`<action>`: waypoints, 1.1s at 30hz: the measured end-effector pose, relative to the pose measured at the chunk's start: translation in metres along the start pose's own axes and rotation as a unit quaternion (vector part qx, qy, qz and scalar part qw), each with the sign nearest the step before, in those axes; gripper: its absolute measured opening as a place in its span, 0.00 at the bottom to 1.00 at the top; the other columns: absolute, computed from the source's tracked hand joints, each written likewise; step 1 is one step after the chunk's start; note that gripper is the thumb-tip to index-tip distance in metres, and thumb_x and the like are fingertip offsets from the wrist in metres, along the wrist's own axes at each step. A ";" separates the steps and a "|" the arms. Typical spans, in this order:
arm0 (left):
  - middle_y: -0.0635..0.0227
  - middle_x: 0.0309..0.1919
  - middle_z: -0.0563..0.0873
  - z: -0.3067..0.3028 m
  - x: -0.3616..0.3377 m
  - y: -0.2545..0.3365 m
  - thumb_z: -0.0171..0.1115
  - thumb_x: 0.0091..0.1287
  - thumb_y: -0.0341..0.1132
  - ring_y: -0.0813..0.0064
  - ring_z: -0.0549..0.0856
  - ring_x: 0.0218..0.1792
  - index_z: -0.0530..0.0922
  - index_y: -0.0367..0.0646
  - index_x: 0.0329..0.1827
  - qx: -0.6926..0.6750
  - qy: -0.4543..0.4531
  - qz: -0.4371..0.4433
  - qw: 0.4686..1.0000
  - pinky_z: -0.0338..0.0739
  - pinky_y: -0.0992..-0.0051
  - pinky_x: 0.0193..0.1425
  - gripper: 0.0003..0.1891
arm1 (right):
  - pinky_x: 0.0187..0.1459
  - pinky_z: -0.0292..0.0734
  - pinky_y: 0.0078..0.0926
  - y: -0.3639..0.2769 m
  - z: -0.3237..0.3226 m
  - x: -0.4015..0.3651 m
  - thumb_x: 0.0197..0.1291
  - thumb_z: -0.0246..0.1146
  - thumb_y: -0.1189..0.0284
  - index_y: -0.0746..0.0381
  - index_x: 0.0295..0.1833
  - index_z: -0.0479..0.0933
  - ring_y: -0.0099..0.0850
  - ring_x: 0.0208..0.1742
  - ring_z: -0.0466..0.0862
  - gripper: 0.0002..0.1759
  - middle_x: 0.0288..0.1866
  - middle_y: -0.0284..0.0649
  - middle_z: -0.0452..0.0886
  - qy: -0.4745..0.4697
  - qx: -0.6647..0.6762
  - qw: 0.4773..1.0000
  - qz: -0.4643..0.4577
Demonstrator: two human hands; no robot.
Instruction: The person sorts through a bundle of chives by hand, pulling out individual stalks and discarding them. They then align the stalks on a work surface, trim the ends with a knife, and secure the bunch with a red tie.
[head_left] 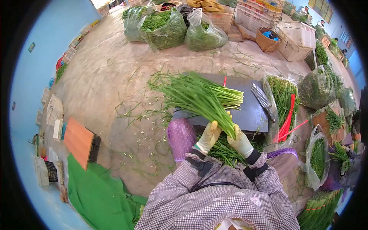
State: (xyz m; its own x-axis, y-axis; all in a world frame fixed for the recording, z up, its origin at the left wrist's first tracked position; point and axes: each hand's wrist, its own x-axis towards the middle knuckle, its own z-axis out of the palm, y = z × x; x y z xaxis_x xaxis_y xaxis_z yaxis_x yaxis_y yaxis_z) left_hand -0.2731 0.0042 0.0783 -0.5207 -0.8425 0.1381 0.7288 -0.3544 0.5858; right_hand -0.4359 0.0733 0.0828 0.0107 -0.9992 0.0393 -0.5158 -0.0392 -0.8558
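My left hand (pixel 209 137), in a pale glove, is closed around the lower part of a bunch of green chives (pixel 197 96). My right hand (pixel 240 142), also gloved, grips the same bunch by its stem ends. The leaves fan up and left over a dark low table (pixel 251 117). Behind the held bunch, another bunch of chives (pixel 232 96) lies on the table with its pale stems to the right. A knife (pixel 263 100) rests at the table's right side. Loose chives (pixel 226 151) lie below my hands, near my lap.
Right of the table stands a plastic bag of chives (pixel 278 86) with red strips (pixel 287 120) on it. Stuffed bags (pixel 165 32) and a wicker basket (pixel 267 41) stand farther back. A green cloth (pixel 96 188) covers floor at left. A co-worker's hand (pixel 347 149) handles chives at far right.
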 end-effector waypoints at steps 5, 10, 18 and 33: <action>0.54 0.78 0.65 -0.016 -0.008 -0.024 0.64 0.66 0.66 0.59 0.64 0.79 0.58 0.38 0.81 -0.025 -0.041 -0.081 0.996 0.56 0.58 0.83 0.51 | 0.28 0.68 0.14 -0.024 -0.032 -0.002 0.72 0.61 0.73 0.60 0.68 0.68 0.17 0.26 0.71 0.22 0.37 0.30 0.75 -0.183 0.375 0.884 0.210; 0.50 0.79 0.62 0.004 0.005 0.002 0.67 0.68 0.57 0.54 0.65 0.78 0.55 0.36 0.81 -0.224 -0.085 -0.086 0.967 0.66 0.53 0.79 0.48 | 0.26 0.66 0.16 -0.019 -0.028 -0.016 0.73 0.62 0.64 0.64 0.72 0.67 0.18 0.25 0.70 0.28 0.35 0.30 0.74 -0.329 0.500 0.770 0.222; 0.67 0.47 0.82 -0.001 0.015 0.008 0.64 0.74 0.45 0.75 0.83 0.45 0.59 0.38 0.80 -0.180 -0.079 -0.016 0.980 0.80 0.66 0.60 0.37 | 0.25 0.63 0.15 -0.034 -0.030 -0.018 0.68 0.67 0.55 0.67 0.73 0.66 0.16 0.24 0.69 0.37 0.34 0.29 0.72 -0.365 0.543 0.730 0.196; 0.74 0.35 0.78 -0.007 0.030 0.032 0.59 0.77 0.34 0.78 0.78 0.38 0.71 0.39 0.71 -0.027 0.241 0.179 0.954 0.78 0.71 0.54 0.22 | 0.64 0.74 0.42 -0.073 -0.012 0.023 0.52 0.76 0.57 0.60 0.79 0.61 0.49 0.60 0.79 0.51 0.62 0.54 0.78 0.078 -0.267 0.942 -0.189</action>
State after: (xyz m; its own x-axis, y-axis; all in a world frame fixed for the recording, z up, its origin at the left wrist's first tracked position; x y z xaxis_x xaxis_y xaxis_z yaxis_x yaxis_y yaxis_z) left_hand -0.2627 -0.0348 0.0958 0.0203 -0.9974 -0.0695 0.8506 -0.0193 0.5255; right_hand -0.4082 0.0530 0.1519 0.1759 -0.8990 0.4010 -0.8582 -0.3396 -0.3849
